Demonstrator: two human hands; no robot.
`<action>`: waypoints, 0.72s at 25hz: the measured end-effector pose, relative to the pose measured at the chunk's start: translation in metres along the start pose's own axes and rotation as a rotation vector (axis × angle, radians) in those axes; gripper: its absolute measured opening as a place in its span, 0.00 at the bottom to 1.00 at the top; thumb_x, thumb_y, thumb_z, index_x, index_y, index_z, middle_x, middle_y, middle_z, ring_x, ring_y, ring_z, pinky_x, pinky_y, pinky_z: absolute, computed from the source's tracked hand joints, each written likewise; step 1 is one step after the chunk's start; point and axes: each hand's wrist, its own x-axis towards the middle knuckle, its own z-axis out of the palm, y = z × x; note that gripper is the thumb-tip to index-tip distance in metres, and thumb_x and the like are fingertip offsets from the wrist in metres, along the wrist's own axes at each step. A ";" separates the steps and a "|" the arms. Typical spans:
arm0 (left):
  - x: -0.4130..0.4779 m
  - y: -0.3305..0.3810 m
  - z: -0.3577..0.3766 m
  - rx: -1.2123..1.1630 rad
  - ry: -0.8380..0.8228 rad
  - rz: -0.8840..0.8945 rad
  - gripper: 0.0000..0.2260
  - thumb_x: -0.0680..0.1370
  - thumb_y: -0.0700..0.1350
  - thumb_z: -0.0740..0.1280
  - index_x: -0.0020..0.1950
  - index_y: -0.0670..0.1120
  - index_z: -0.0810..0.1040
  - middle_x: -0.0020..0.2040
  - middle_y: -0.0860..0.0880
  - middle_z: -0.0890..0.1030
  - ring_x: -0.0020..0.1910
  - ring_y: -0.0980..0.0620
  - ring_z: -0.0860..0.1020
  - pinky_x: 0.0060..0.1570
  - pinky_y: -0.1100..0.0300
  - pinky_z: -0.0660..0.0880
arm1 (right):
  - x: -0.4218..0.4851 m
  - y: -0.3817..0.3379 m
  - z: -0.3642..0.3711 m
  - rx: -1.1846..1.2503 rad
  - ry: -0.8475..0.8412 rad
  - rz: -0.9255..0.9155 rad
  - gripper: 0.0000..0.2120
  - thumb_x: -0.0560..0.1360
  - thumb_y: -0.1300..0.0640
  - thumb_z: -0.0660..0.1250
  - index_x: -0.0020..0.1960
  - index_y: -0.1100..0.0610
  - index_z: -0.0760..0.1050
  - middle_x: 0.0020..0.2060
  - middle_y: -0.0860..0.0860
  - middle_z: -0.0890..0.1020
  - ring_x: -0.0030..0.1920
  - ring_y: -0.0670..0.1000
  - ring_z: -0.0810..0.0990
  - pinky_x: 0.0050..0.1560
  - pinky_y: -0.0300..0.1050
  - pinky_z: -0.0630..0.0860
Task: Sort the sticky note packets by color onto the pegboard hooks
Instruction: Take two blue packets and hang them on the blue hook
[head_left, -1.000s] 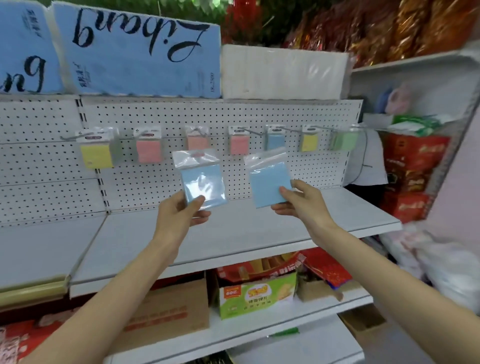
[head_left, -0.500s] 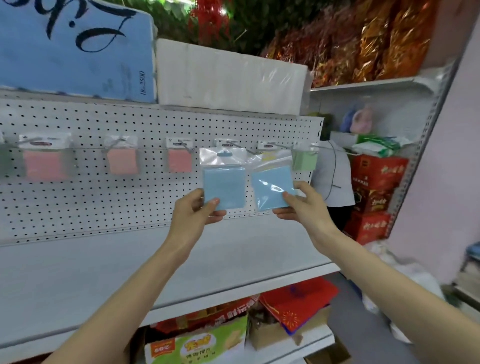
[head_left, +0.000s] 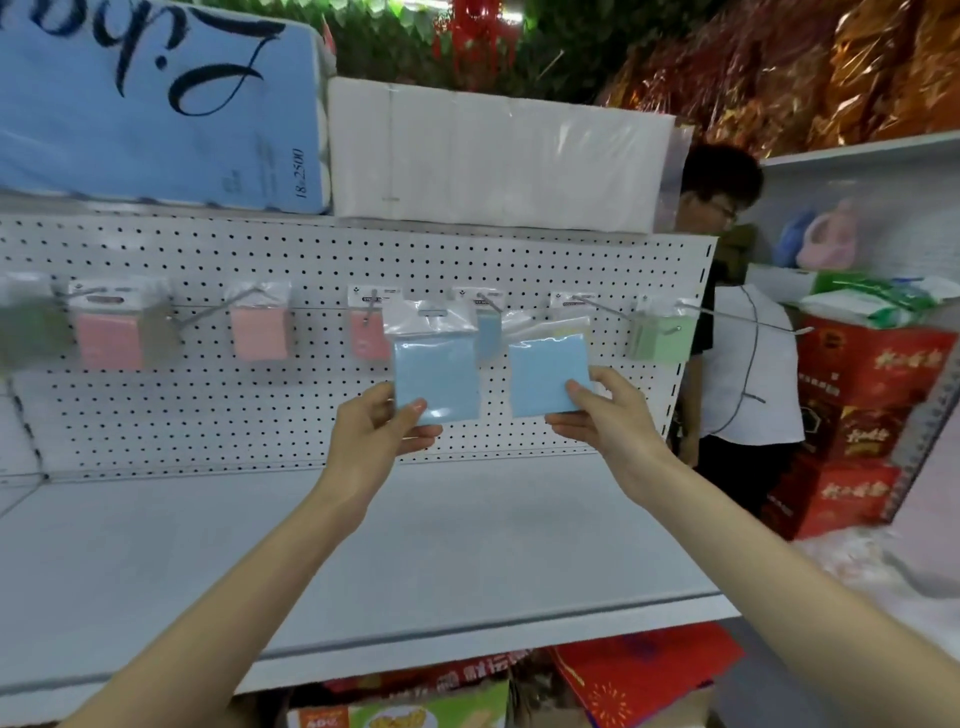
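I hold two blue sticky note packets up in front of the white pegboard (head_left: 311, 249). My left hand (head_left: 376, 431) pinches the lower corner of one blue packet (head_left: 436, 371). My right hand (head_left: 605, 415) pinches the lower right corner of the other blue packet (head_left: 545, 371). Behind them, a blue packet (head_left: 488, 332) hangs on a hook, partly hidden. Pink packets (head_left: 106, 332) (head_left: 258, 330) (head_left: 366, 332) hang to the left, and a green packet (head_left: 660, 335) hangs to the right. A yellowish packet behind my right packet is mostly hidden.
A long empty hook (head_left: 753, 319) sticks out at the pegboard's right end. A white shelf (head_left: 363, 561) runs below the pegboard. A person (head_left: 737, 322) stands behind the shelf unit at right, beside stacked red boxes (head_left: 862, 415). Tissue packs (head_left: 493, 156) lie on top.
My view has swung right and closer to the pegboard. Both hands have carried the blue packets up level with the row of hooks, now in front of the hanging blue packet.
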 end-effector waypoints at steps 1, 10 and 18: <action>0.004 0.000 0.000 -0.003 0.023 0.002 0.07 0.78 0.36 0.64 0.54 0.39 0.77 0.43 0.41 0.82 0.35 0.53 0.83 0.40 0.63 0.80 | 0.005 0.003 0.000 0.016 -0.023 0.013 0.08 0.79 0.62 0.61 0.58 0.58 0.71 0.40 0.56 0.82 0.38 0.54 0.83 0.38 0.40 0.81; 0.022 -0.002 0.028 -0.043 0.125 -0.021 0.02 0.78 0.36 0.64 0.48 0.41 0.76 0.34 0.51 0.82 0.38 0.47 0.84 0.42 0.60 0.81 | 0.034 0.021 -0.016 0.057 -0.156 0.054 0.06 0.78 0.62 0.62 0.55 0.59 0.73 0.39 0.58 0.81 0.35 0.54 0.82 0.38 0.41 0.81; 0.028 -0.003 0.034 0.049 0.129 0.002 0.07 0.78 0.36 0.64 0.47 0.31 0.70 0.27 0.55 0.79 0.41 0.43 0.83 0.45 0.59 0.81 | 0.061 0.038 -0.009 0.089 -0.171 0.109 0.08 0.78 0.62 0.63 0.57 0.61 0.73 0.40 0.59 0.81 0.35 0.53 0.83 0.40 0.42 0.82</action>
